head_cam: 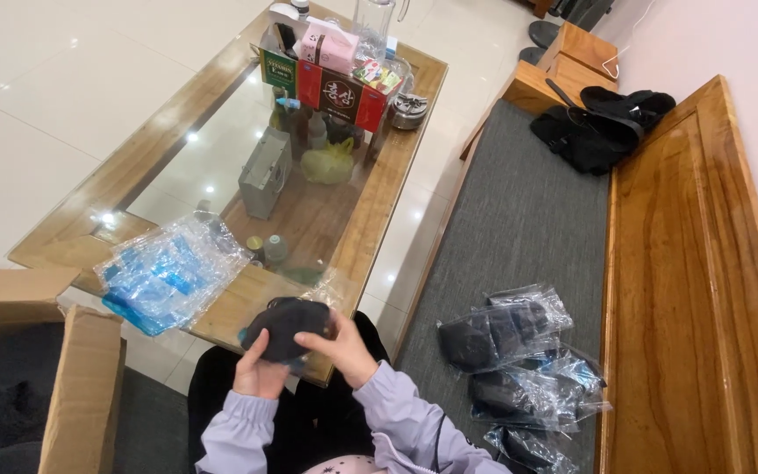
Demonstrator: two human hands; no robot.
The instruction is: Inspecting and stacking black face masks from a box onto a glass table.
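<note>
Near, both hands, left hand point(258, 373) and right hand point(341, 349), fingers curled around soft dark bundle point(286, 328); probably light, floppy; best gripped at edges.

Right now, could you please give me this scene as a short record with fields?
left hand: the left hand grips the dark folded item from below
right hand: the right hand presses on the same item
on table: pile of clear plastic bags on the glass-topped coffee table
on bench: bagged dark items on the grey cushion
at left: open cardboard box
</note>
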